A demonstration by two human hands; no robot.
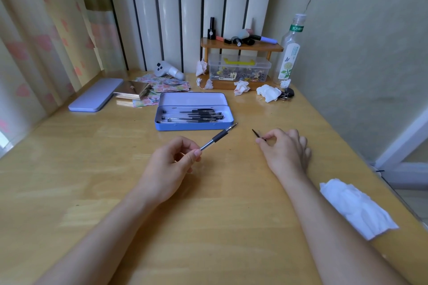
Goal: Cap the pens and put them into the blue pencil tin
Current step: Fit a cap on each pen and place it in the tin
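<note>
My left hand (pixel 172 161) grips an uncapped pen (pixel 218 137) by its clear barrel, tip pointing up and right toward the tin's near right corner. My right hand (pixel 283 148) pinches a black pen cap (pixel 257 134) between thumb and fingers, about a hand's width to the right of the pen tip. The open blue pencil tin (pixel 159 124) lies just beyond both hands and holds several capped black pens (pixel 199 115). Its separate blue lid (pixel 96 97) rests at the far left of the wooden desk (pixel 92 169).
A folded white tissue (pixel 354 207) lies by my right forearm near the desk's right edge. Behind the tin are stickers, a shiny flat box (pixel 132 91), crumpled tissues (pixel 268 92), a wooden shelf (pixel 242 47) over a clear box, and a bottle (pixel 289 53).
</note>
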